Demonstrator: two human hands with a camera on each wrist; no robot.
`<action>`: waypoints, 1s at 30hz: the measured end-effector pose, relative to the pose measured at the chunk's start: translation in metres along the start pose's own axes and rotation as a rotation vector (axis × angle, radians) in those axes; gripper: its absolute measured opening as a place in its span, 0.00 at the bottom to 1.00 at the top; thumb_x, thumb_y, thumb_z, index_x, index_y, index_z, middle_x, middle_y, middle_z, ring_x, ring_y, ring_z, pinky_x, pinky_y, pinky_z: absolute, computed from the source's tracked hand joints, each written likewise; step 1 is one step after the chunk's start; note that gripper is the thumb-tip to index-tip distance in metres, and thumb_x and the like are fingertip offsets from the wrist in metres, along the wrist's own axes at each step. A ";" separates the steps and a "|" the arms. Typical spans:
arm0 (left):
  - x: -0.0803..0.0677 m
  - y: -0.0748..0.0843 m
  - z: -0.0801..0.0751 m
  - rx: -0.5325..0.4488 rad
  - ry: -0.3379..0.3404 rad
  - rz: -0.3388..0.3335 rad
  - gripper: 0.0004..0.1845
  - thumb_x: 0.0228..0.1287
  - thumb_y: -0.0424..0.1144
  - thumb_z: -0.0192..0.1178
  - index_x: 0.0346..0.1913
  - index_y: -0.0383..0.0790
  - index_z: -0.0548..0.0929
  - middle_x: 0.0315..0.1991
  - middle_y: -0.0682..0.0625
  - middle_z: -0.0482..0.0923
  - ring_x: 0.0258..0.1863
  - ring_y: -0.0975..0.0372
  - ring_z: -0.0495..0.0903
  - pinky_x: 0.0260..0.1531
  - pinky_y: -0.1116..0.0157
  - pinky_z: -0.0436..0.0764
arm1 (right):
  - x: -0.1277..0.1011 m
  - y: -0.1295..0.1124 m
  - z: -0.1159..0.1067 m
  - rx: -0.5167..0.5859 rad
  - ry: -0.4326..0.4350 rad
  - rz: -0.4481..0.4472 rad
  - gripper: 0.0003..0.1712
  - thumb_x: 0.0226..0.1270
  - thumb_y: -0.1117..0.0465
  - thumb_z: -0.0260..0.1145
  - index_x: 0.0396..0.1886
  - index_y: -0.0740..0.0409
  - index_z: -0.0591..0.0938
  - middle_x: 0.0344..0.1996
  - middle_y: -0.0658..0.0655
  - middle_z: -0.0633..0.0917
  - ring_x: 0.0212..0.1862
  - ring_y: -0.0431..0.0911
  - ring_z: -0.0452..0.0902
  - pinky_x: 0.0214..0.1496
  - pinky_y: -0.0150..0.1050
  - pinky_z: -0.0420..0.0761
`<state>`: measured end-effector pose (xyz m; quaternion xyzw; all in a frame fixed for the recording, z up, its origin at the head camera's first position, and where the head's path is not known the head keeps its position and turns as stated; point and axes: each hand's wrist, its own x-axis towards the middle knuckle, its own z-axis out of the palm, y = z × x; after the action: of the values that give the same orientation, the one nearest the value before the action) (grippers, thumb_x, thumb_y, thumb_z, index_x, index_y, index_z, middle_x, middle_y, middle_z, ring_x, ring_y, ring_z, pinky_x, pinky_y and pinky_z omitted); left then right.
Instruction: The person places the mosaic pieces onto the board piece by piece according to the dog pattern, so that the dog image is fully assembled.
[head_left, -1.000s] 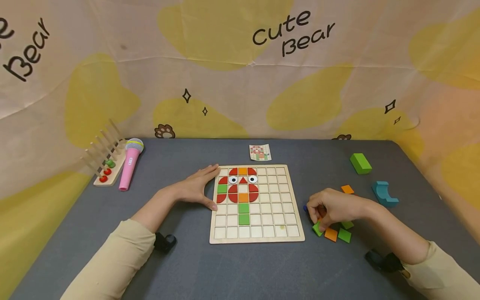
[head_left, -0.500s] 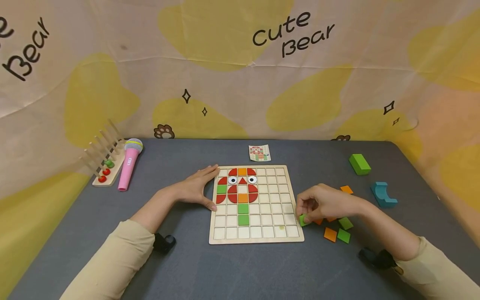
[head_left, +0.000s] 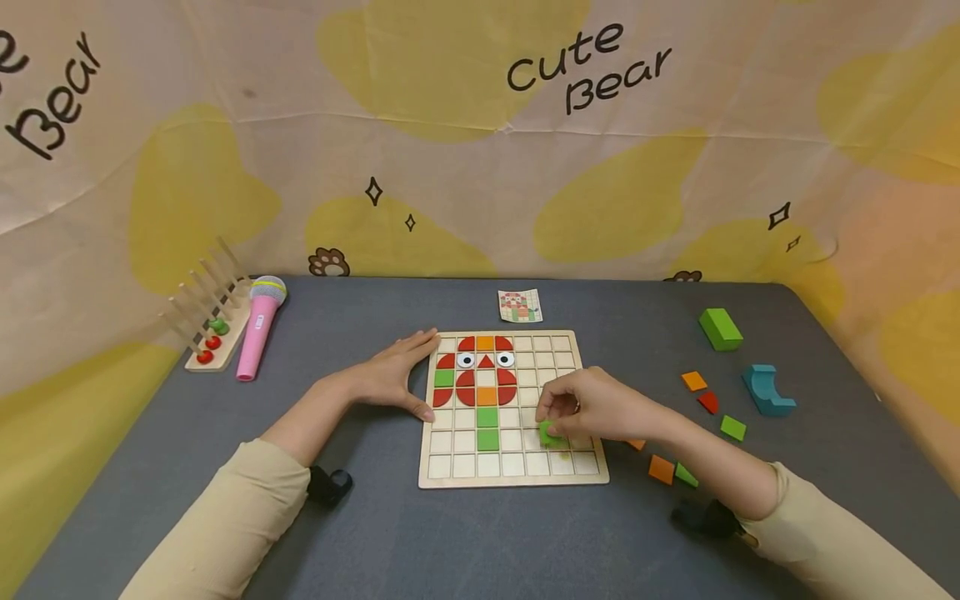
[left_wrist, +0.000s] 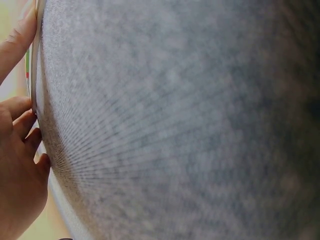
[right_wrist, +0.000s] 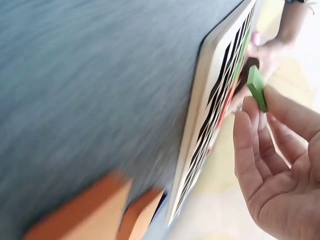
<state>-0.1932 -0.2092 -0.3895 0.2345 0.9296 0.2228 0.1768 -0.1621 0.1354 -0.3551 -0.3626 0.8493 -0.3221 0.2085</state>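
Note:
A wooden grid board (head_left: 573,467) lies mid-table with red, orange and green tiles forming a figure with two eyes in its left columns. My left hand (head_left: 393,375) rests flat against the board's left edge, fingers straight. My right hand (head_left: 581,408) is over the board's lower right squares and pinches a green square tile (head_left: 551,432) between thumb and fingertips; the right wrist view shows that tile (right_wrist: 256,88) edge-on above the board (right_wrist: 202,100). The left wrist view shows mostly grey table (left_wrist: 175,120) and my fingers (left_wrist: 17,145) by the board's rim.
Loose orange, red and green tiles (head_left: 693,381) lie right of the board, with a green block (head_left: 721,327) and a teal arch block (head_left: 767,389) farther right. A pattern card (head_left: 519,305) sits behind the board. A pink toy microphone (head_left: 257,327) and peg rack (head_left: 210,321) stand far left.
My right hand has picked a green tile from the loose pile and carried it left, from beside the board to over its lower right squares. The left hand has stayed put.

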 end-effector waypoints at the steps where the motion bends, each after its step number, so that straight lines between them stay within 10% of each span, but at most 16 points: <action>1: 0.000 0.000 0.000 0.000 -0.002 -0.003 0.66 0.43 0.60 0.77 0.79 0.39 0.48 0.82 0.43 0.40 0.82 0.46 0.40 0.80 0.43 0.44 | 0.003 -0.003 0.002 0.000 0.013 -0.002 0.05 0.61 0.64 0.71 0.34 0.49 0.86 0.26 0.45 0.84 0.29 0.34 0.75 0.33 0.27 0.78; 30: 0.000 0.002 -0.001 -0.005 -0.008 -0.023 0.67 0.43 0.60 0.77 0.79 0.39 0.48 0.82 0.44 0.40 0.82 0.47 0.40 0.79 0.42 0.44 | 0.040 -0.038 0.053 -0.025 -0.010 -0.080 0.06 0.55 0.70 0.72 0.28 0.54 0.88 0.22 0.46 0.85 0.25 0.29 0.73 0.31 0.24 0.77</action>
<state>-0.1929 -0.2082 -0.3873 0.2244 0.9309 0.2222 0.1836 -0.1385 0.0639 -0.3709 -0.4005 0.8369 -0.3180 0.1951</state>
